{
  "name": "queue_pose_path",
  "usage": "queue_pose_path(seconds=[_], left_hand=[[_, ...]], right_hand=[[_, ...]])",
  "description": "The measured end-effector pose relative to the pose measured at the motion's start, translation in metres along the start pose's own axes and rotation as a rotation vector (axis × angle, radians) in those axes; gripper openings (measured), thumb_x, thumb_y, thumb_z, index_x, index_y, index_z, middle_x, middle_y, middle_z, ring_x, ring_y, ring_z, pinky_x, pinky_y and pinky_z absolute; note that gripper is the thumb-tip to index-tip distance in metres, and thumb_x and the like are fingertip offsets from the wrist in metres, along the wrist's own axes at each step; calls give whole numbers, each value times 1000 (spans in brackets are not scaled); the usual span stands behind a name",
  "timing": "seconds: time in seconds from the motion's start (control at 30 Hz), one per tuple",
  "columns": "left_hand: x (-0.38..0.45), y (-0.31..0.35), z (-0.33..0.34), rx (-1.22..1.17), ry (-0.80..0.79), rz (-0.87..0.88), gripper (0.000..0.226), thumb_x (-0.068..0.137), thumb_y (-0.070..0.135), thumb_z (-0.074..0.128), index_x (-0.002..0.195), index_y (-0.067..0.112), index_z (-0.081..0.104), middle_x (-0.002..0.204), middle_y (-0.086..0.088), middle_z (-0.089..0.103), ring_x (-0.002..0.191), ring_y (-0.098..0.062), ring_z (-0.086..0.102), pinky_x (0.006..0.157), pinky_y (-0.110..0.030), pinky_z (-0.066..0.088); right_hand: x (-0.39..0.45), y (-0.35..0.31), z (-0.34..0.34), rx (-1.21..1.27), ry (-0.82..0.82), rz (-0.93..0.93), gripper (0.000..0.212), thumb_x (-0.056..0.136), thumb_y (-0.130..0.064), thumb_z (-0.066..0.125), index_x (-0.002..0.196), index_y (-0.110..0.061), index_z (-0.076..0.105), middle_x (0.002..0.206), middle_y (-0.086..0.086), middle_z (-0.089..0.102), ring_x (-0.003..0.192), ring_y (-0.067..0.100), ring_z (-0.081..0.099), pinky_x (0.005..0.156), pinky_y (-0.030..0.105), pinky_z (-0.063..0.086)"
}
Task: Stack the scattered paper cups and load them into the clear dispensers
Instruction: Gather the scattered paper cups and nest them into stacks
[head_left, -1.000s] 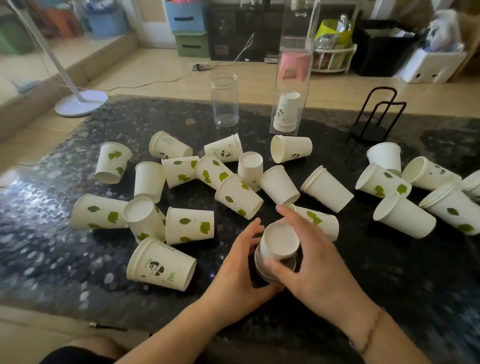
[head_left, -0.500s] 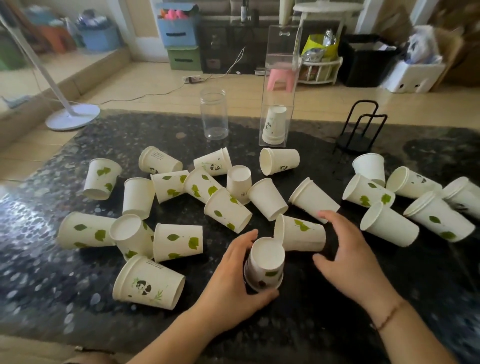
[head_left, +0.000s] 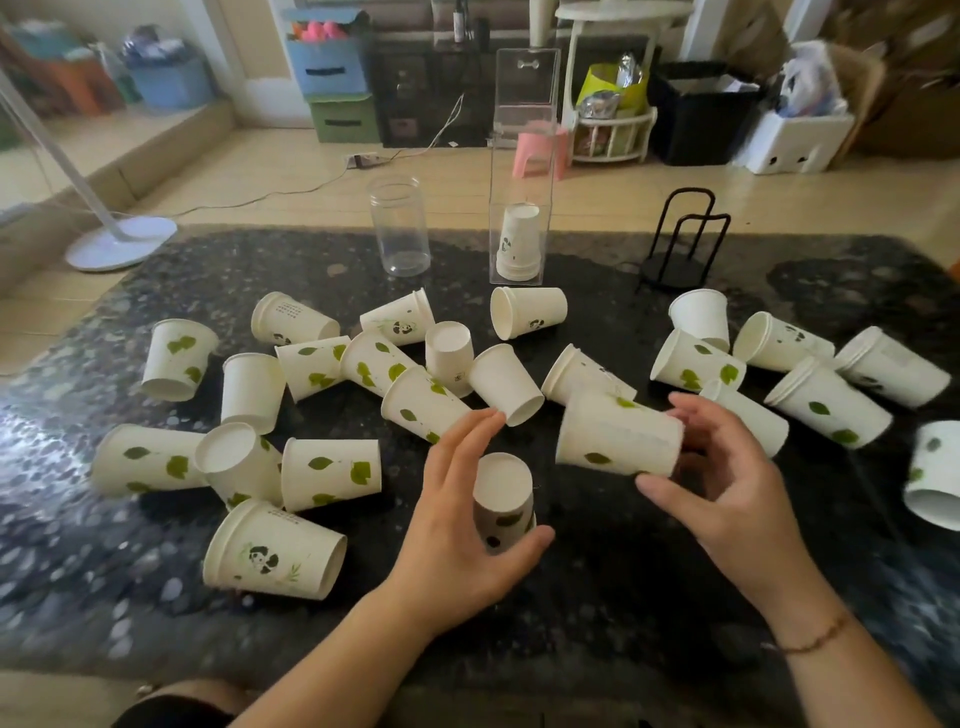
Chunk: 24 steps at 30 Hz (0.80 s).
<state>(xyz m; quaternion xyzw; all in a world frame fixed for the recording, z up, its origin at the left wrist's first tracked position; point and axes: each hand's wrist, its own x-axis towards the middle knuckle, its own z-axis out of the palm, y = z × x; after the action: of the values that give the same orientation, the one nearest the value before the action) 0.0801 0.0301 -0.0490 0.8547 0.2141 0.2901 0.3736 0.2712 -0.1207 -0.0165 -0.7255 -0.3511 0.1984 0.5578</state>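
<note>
Several white paper cups with green leaves or pandas lie scattered on the dark speckled table (head_left: 597, 597). My left hand (head_left: 457, 540) curls around a small upside-down stack of cups (head_left: 503, 499) near the front middle. My right hand (head_left: 727, 478) holds a leaf-print cup (head_left: 615, 436) on its side, lifted just right of the stack, its base against the fingers. At the back stand a tall square clear dispenser (head_left: 522, 156) with a short stack of cups (head_left: 518, 241) inside, and an empty round clear dispenser (head_left: 399, 224).
A black wire rack (head_left: 680, 244) stands at the back right of the table. A panda cup (head_left: 272, 551) lies close to my left forearm. More cups crowd the right edge (head_left: 935, 475). Beyond the table are a fan base (head_left: 122, 249), storage boxes and a pink stool.
My right hand left the stack, reached right, and picked up a leaf-print cup, lifting it off the table. My left hand stayed on the upside-down stack. The camera tilted slightly.
</note>
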Motion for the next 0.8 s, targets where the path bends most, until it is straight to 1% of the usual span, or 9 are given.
queue_pose_path(seconds=[0.1,0.2,0.37,0.47,0.57,0.63,0.7,0.77,0.8], left_hand=[[-7,5,3,-47,22,-6,91,77,49,75,150,40,21,157,17,18,147,-18,25,117,-47,33],[-6,5,2,-56,18,21,89,77,43,77,149,34,25,156,12,21,147,-20,25,116,-46,36],[-3,2,0,-84,48,-8,91,74,39,82,146,43,26,153,16,23,143,-18,32,111,-44,42],[-7,0,4,-71,43,-51,89,74,41,82,147,31,32,152,12,25,144,-13,31,114,-40,40],[-12,-1,10,-15,11,-216,79,76,41,80,143,33,39,149,16,24,143,-2,22,117,-38,36],[-14,-2,9,216,-62,-342,84,78,47,75,148,36,30,153,13,15,145,-12,10,122,-43,23],[-16,-3,5,414,-156,-389,102,80,52,70,156,29,6,157,7,2,147,-21,-1,124,-42,9],[-22,1,-2,390,-225,-366,117,79,54,70,155,27,-15,158,9,-7,147,-17,-5,123,-38,5],[-28,7,-7,357,-250,-325,118,79,53,70,153,30,-20,157,12,-8,147,-14,-5,123,-36,5]], right_hand=[[1,-7,11,26,-59,-53,70,72,-11,82,129,-38,50,119,-12,59,113,7,57,94,35,52],[-1,-15,24,131,-123,-109,70,69,-28,79,131,-37,49,121,-9,58,118,17,57,96,43,52],[-6,-27,55,275,-172,-147,78,70,-29,77,138,-34,40,122,-8,60,118,18,59,93,35,53],[-10,-27,74,100,-227,-182,78,76,-19,80,139,-35,37,123,-18,58,120,7,56,96,24,49],[-11,-22,85,-142,-304,-171,76,77,-26,79,135,-48,34,124,-30,52,121,-7,48,100,18,44],[-11,-20,90,-255,-344,-138,78,78,-27,78,135,-52,30,129,-33,44,123,-11,42,103,16,41],[-12,-16,93,-348,-351,-165,79,79,-28,77,137,-50,30,135,-30,40,125,-14,37,101,9,37],[-15,-15,90,-372,-355,-160,81,77,-32,77,139,-49,28,137,-30,38,126,-16,34,102,9,35],[-17,-15,88,-381,-325,-186,80,77,-37,76,141,-45,29,137,-28,38,127,-13,35,103,12,34]])
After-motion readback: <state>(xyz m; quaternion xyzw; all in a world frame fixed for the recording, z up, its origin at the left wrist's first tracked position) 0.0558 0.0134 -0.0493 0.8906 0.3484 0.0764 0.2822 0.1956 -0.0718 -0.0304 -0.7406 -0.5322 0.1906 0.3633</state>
